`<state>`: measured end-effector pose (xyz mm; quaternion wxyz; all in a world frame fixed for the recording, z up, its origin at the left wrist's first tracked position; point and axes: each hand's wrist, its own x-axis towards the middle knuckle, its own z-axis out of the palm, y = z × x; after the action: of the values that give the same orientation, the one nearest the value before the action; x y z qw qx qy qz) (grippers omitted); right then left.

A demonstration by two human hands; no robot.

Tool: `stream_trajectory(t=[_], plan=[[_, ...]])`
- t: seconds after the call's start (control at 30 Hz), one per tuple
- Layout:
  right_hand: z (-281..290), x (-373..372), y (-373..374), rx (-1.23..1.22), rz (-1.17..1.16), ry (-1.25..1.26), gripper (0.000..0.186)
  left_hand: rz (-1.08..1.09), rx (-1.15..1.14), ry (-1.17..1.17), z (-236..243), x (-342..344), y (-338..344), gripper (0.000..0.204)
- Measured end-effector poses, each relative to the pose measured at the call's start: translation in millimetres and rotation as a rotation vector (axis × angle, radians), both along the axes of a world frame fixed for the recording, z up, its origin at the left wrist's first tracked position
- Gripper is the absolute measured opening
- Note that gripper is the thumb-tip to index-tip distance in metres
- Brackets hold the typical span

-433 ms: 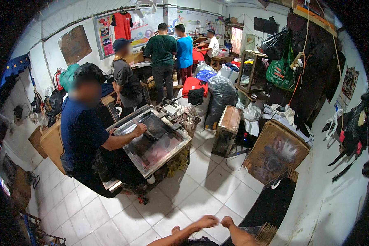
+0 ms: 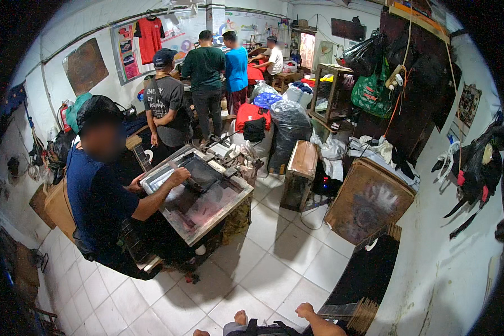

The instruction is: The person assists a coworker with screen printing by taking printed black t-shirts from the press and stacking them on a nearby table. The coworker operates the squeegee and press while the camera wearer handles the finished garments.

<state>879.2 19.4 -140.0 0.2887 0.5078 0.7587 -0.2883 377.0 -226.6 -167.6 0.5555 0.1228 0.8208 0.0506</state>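
My right hand (image 2: 304, 309) is at the bottom of the view, right of my lap, its fingers curled into a fist with nothing showing in them. It is nearest to a stack of thin brown boards (image 2: 364, 315) beside a black panel (image 2: 359, 280). A small bit of skin shows at the bottom edge left of my lap; whether it is my left hand or a foot, I cannot tell. A black strap or bag (image 2: 257, 328) lies over my lap, and a bare foot (image 2: 240, 317) rests on the floor.
A person in a dark blue shirt (image 2: 98, 187) works with a flat tool on a framed screen (image 2: 224, 228) at left. Several other people stand or sit farther back. Filled plastic bags (image 2: 288, 126), a wooden box (image 2: 303, 162) and a stained brown board (image 2: 369, 201) stand around the tiled floor (image 2: 263, 246).
My hands were close together above my lap; they have parted, and the left has dropped away from there. My view has turned. The standing person in the cap has turned their back.
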Motion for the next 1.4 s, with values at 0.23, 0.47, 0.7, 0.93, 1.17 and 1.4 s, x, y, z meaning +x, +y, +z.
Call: stream_trajectory(t=[0.23, 0.47, 0.7, 0.93, 1.17, 1.4], plan=[[0, 30, -38, -0.11, -0.267, 0.144, 0.018, -1.137, 0.303, 0.175, -8, 64, 20, 0.016], [35, 7, -41, -0.252, -0.91, 0.274, 0.012, -0.278, 0.445, -0.087, 19, 100, 90, 0.012], [40, -11, -32, -0.248, -1.154, 0.591, 0.006, -0.336, 0.402, -0.044, 34, 89, 80, 0.012], [38, -2, -37, -0.261, -1.154, 0.506, 0.007, -0.666, 0.204, 0.098, 31, 95, 43, 0.017], [-2, 11, -44, -0.344, -0.95, 0.423, 0.007, -0.89, 0.317, 0.235, 31, 95, 22, 0.021], [-14, -83, -7, 0.066, 0.429, 0.236, 0.013, 0.638, 0.572, -0.136, 99, 5, 54, 0.01]])
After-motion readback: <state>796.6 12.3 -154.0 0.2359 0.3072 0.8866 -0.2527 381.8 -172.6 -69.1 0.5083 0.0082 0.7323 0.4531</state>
